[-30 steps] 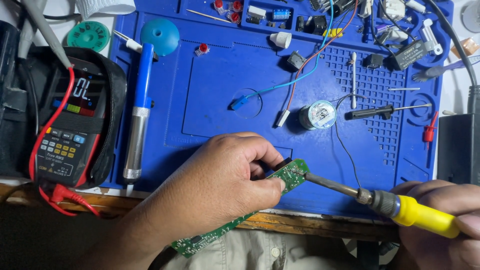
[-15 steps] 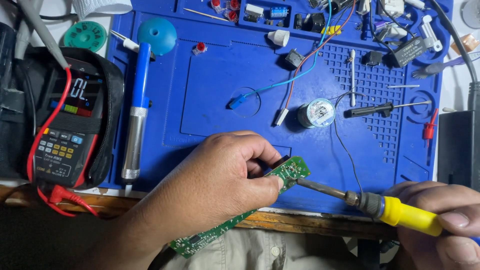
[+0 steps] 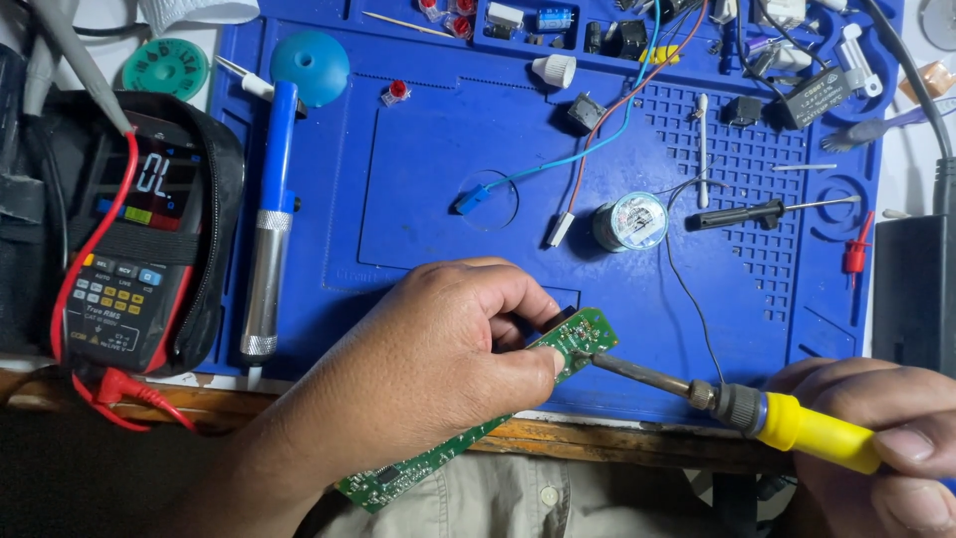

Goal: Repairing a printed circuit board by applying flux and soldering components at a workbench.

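My left hand grips a long narrow green circuit board over the front edge of the blue work mat. The board runs from beside my thumb down to the lower left under my wrist. My right hand holds a soldering iron by its yellow handle at the lower right. The iron's metal tip touches the upper end of the board, just beside my left thumb.
A spool of solder wire sits mid-mat with wire trailing toward the iron. A blue desoldering pump lies at left, beside a multimeter with red leads in a black case. Small parts, a screwdriver and wires crowd the far mat.
The soldering iron's tip has slid left along the board's end, closer to my left thumb. My left hand still grips the board in about the same place.
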